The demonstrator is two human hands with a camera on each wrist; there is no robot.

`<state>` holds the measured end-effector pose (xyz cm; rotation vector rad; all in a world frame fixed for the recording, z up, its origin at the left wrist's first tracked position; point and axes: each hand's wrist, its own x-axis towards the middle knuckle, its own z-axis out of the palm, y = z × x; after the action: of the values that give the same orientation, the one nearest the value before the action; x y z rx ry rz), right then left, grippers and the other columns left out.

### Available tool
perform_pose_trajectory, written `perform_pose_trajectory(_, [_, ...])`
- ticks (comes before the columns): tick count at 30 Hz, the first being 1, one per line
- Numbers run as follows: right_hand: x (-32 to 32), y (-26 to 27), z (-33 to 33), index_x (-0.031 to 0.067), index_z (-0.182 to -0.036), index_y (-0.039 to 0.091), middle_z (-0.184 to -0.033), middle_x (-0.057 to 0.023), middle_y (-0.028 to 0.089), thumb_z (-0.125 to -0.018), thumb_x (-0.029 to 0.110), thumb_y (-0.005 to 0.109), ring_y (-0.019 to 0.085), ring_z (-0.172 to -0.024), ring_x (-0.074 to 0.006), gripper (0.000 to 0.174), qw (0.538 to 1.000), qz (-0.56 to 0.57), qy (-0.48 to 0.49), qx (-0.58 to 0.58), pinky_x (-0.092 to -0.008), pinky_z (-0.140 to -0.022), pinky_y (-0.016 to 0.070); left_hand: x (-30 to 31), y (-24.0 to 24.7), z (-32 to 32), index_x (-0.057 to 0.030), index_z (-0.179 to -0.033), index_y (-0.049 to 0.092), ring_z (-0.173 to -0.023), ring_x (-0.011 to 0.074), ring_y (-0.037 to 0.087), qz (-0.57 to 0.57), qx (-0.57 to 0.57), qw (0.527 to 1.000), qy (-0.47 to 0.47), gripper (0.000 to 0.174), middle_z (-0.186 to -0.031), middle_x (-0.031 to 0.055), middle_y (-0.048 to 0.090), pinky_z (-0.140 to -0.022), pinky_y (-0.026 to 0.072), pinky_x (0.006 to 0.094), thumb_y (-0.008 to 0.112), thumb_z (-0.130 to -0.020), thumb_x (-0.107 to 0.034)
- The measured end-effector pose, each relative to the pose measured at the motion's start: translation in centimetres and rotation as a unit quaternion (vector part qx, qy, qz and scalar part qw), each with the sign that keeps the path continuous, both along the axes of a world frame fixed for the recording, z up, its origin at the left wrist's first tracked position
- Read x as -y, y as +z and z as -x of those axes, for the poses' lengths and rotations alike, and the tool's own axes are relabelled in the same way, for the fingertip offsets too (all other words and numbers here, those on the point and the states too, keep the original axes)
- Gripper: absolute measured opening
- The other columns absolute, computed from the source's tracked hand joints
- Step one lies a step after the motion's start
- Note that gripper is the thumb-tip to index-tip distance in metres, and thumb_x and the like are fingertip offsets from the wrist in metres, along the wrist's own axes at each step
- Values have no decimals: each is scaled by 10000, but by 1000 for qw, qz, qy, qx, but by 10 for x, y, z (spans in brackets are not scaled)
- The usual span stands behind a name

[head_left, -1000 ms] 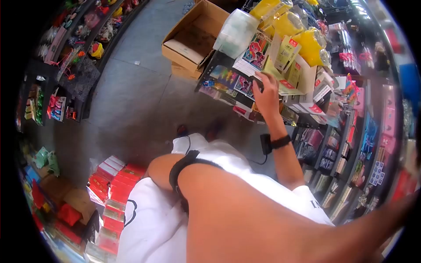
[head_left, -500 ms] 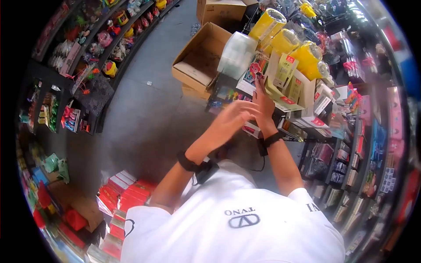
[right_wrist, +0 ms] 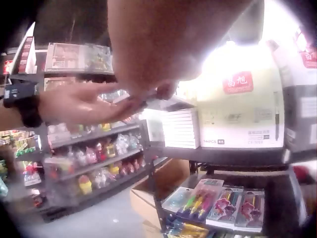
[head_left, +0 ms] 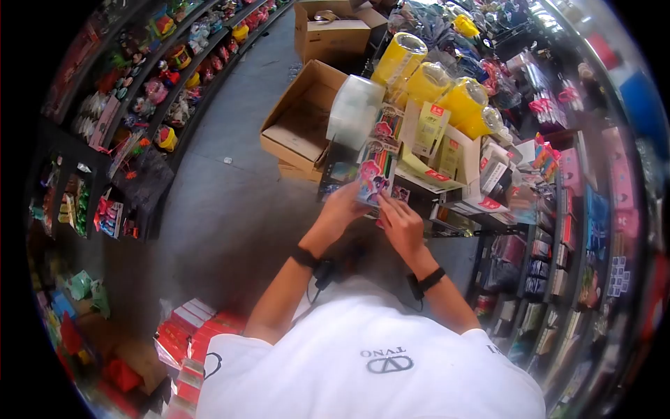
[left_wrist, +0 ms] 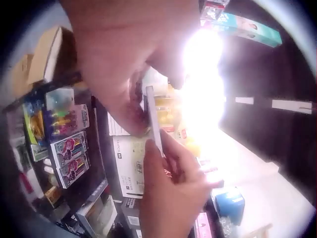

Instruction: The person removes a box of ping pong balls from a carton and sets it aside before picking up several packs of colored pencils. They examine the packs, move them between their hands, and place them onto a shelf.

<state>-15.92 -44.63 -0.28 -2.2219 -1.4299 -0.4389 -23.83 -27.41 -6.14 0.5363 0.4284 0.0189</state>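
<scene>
Both hands hold a flat pack [head_left: 375, 176] with a pink pony picture in front of the shelf. My left hand [head_left: 342, 208] grips its lower left edge, and my right hand [head_left: 403, 225] pinches the lower right corner. In the left wrist view the pack [left_wrist: 155, 121] is edge-on between the left hand [left_wrist: 119, 59] and the right hand [left_wrist: 173, 196]. The right wrist view has the right hand [right_wrist: 158, 44] large at the top and the left hand [right_wrist: 84, 103] opposite. A stack of similar packs [right_wrist: 181, 130] stands beside a pale box [right_wrist: 240, 111].
An open cardboard box [head_left: 296, 140] stands on the floor left of the shelf. Yellow rolls [head_left: 401, 59], a translucent wrapped bundle [head_left: 354, 108] and open cartons [head_left: 429, 129] crowd the shelf top. Red boxes [head_left: 209, 328] lie at lower left. Toy shelves [head_left: 167, 91] line the left side.
My right hand has come back from the stacked packs toward my body. The left hand has joined it, and both now hold a pack. The head view has shifted slightly.
</scene>
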Motion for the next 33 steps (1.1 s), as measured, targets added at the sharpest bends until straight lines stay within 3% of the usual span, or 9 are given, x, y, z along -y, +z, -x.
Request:
perform_pose_trajectory(9, [16, -7, 2, 61, -1419, 512, -1371, -158, 603, -785, -20, 723, 664, -1115, -326, 673, 986, -29, 105, -130, -385, -851, 584, -9, 26, 70, 6, -1342, 504, -1090, 165, 653, -193, 13, 981, 14, 395, -1204, 75, 645, -941, 579, 345, 648, -996, -117])
perform_pose_trajectory(12, [0, -11, -3, 56, -1446, 473, -1388, -182, 583, -796, -22, 734, 630, -1173, -361, 704, 980, -12, 58, -188, -405, -962, 540, -28, 30, 104, 0, -1330, 499, -1095, 164, 652, -220, -13, 974, 48, 388, -1205, 74, 644, -939, 580, 348, 652, -993, -113])
perform_pose_trajectory(15, [-29, -21, -22, 47, -1480, 414, -1458, -205, 508, -827, 9, 721, 543, -1289, -376, 723, 995, 39, 11, -87, -425, -1040, 489, -44, 31, 135, -4, -1307, 507, -1095, 160, 654, -256, -52, 961, 89, 361, -1205, 72, 644, -938, 579, 347, 650, -997, -122])
perform_pose_trajectory(18, [-56, -26, -42, 31, -1505, 370, -1509, -206, 451, -858, 72, 716, 481, -1357, -367, 734, 988, 104, -62, -91, -425, -1082, 453, -53, 26, 160, -4, -1297, 510, -1090, 158, 657, -260, -79, 953, 133, 354, -1207, 71, 644, -939, 577, 347, 652, -1000, -134])
perform_pose_trajectory(24, [-82, -42, -79, 22, -1526, 344, -1506, -199, 462, -868, 153, 732, 454, -1392, -348, 775, 979, 151, -126, 44, -426, -1115, 419, -53, 23, 201, 12, -1300, 506, -1090, 162, 659, -269, -99, 937, 197, 366, -1221, 80, 640, -946, 578, 347, 655, -1001, -138])
perform_pose_trajectory(27, [-82, -55, -83, 32, -1520, 357, -1485, -193, 481, -868, 143, 726, 458, -1389, -336, 757, 975, 152, -125, 101, -428, -1116, 413, -50, 23, 210, 17, -1300, 504, -1098, 167, 660, -267, -103, 934, 213, 361, -1229, 88, 639, -949, 579, 349, 649, -1003, -129])
perform_pose_trajectory(30, [-82, -58, -78, 12, -1477, 422, -1402, -176, 565, -920, 73, 619, 530, -1311, -339, 593, 976, 130, -144, 102, -435, -1077, 450, -50, 20, 219, 20, -1299, 503, -1102, 173, 660, -269, -99, 935, 210, 357, -1230, 93, 640, -948, 581, 353, 645, -1005, -126])
perform_pose_trajectory(33, [-76, -48, -65, 22, -1437, 462, -1330, -138, 611, -900, 44, 610, 585, -1226, -306, 558, 973, 157, -128, 115, -430, -995, 502, -51, 20, 226, 26, -1300, 500, -1095, 177, 664, -270, -91, 938, 200, 367, -1221, 96, 646, -946, 582, 354, 650, -1002, -128])
